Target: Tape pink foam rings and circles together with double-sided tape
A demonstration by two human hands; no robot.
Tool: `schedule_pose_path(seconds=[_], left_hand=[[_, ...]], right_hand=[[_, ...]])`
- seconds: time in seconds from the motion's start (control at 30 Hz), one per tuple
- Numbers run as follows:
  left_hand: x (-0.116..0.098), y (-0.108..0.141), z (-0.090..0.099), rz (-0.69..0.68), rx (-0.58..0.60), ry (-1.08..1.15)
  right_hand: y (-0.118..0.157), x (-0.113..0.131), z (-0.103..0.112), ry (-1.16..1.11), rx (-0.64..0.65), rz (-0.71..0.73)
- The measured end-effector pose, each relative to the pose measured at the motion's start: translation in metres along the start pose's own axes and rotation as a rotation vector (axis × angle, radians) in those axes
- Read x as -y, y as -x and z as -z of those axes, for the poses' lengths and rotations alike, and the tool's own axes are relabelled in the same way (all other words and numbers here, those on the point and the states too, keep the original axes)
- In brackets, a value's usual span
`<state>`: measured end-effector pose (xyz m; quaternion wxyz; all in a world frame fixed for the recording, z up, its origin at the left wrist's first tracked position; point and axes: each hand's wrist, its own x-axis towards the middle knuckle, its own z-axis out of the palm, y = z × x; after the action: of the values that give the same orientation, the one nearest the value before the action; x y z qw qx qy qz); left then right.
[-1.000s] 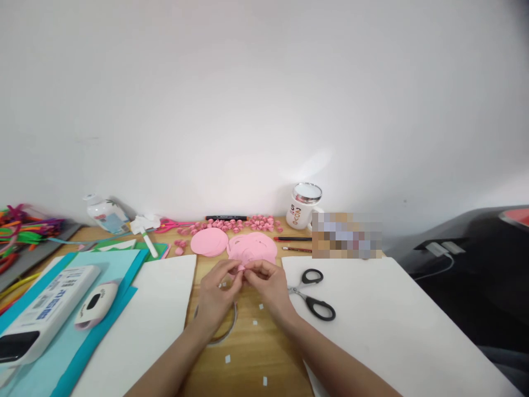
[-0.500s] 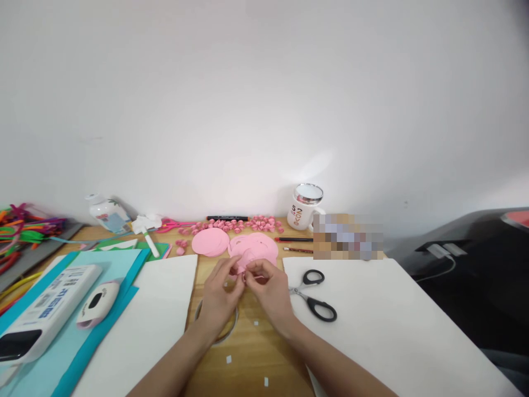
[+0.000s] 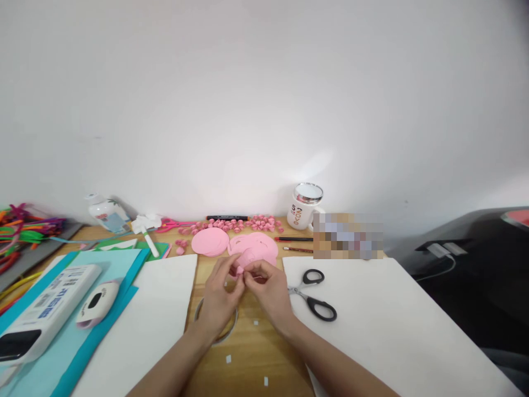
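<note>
My left hand (image 3: 223,292) and my right hand (image 3: 268,292) meet above the wooden table, fingertips pinched together. Between them is a small piece of pink paper (image 3: 240,271), partly hidden by the fingers and seemingly rolled up. Just behind the hands lie pink paper spirals (image 3: 260,245), overlapping one another. To their left rests a stack of pink paper circles (image 3: 210,241). Farther back, many small rolled pink paper flowers (image 3: 225,225) are heaped along the wall. Black-handled scissors (image 3: 314,295) lie right of my right hand, blades partly covered by it.
A roll of tape (image 3: 225,333) lies under my left wrist. White sheets (image 3: 388,320) flank the work spot. A mug (image 3: 305,207), a marker (image 3: 227,218) and pencils (image 3: 295,239) stand or lie at the back. Left are a white device (image 3: 49,309) and a bottle (image 3: 108,213).
The pink paper between my fingertips has turned and looks more bunched up. Both hands stay in nearly the same place.
</note>
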<state>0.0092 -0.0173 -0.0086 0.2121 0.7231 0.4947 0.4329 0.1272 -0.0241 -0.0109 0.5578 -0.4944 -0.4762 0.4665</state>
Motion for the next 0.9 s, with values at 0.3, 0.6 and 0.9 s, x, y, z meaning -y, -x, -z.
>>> schedule_pose_path(seconds=[0.3, 0.6, 0.9], left_hand=[[0.0036, -0.0064, -0.0014, 0.217, 0.037, 0.258], [0.0047, -0.0059, 0.0021, 0.079, 0.025, 0.188], [-0.0002, -0.008, 0.0043, 0.187, -0.009, 0.294]], right_hand=[[-0.0003, -0.0041, 0.0002, 0.116, -0.014, 0.071], [-0.0017, -0.0032, 0.0022, 0.135, -0.002, 0.1], [-0.0013, -0.0055, -0.0013, 0.057, -0.019, 0.046]])
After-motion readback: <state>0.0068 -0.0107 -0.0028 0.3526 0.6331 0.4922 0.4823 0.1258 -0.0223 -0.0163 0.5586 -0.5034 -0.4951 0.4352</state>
